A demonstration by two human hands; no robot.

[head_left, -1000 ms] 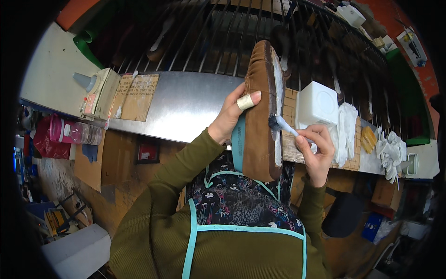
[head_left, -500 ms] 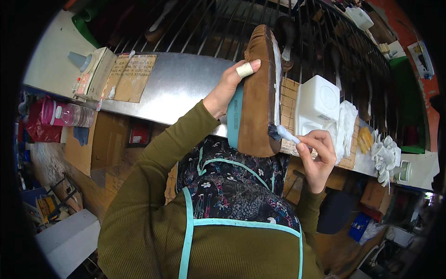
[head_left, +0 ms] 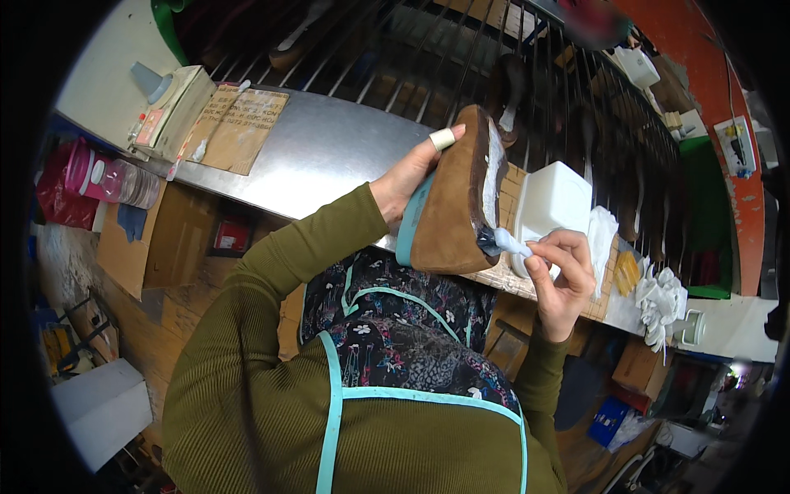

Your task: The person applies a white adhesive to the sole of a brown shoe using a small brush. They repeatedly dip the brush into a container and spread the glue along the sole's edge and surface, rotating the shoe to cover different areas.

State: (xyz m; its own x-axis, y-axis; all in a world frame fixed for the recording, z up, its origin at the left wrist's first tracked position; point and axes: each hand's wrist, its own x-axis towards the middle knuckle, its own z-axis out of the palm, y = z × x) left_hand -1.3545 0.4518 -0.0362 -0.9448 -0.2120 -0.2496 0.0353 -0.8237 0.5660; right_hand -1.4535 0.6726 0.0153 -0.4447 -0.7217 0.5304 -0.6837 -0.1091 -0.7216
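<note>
My left hand (head_left: 405, 179), with pale tape around the thumb, grips a brown suede shoe upper (head_left: 448, 210) mounted on a teal last (head_left: 409, 224). The shoe is turned on its side, so its bottom edge faces right. A white coating covers part of that underside. Between thumb and fingers, my right hand (head_left: 564, 276) pinches a small brush (head_left: 512, 243) with a whitish handle. Its dark tip touches the shoe's lower right edge. Beyond the brush stands a white plastic container (head_left: 558, 198).
A metal-topped bench (head_left: 321, 132) runs across in front of me. Cardboard (head_left: 239, 132) lies on its left part. White cloth (head_left: 604, 235), yellow blocks (head_left: 627, 273) and bunched white gloves (head_left: 660, 300) are on the right. Behind is a rack of metal rods (head_left: 395, 62) with dark shoes.
My left hand has tilted the shoe, and its upper end is now lower. The brush stays at the same edge. A blurred person now shows at the far upper right.
</note>
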